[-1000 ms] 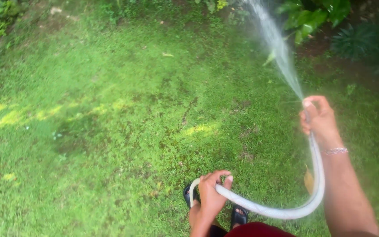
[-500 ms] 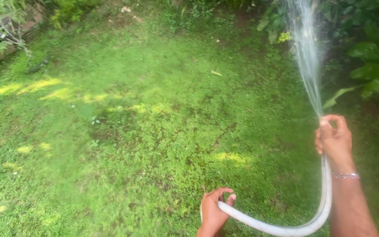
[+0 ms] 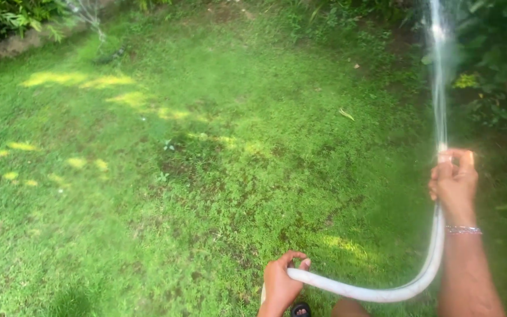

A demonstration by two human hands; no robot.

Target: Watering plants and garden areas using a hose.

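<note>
A pale grey garden hose (image 3: 382, 289) curves from my left hand (image 3: 281, 283) at the bottom middle up to my right hand (image 3: 455, 182) at the right. My right hand grips the hose end with the thumb over the opening, and a narrow stream of water (image 3: 438, 76) shoots straight up and away toward the plants at the top right. My left hand is closed around the hose lower down. A thin bracelet (image 3: 463, 230) sits on my right wrist.
Green lawn (image 3: 206, 164) with sunlit patches fills the view. Shrubs and leafy plants (image 3: 488, 64) line the right and top edges, with more plants (image 3: 1, 17) at the top left. A dark sandal (image 3: 300, 309) shows at the bottom edge.
The view has swung to the right across the lawn. The water stream has narrowed from a wide fan spray into a thin straight jet. Both hands keep their hold on the hose.
</note>
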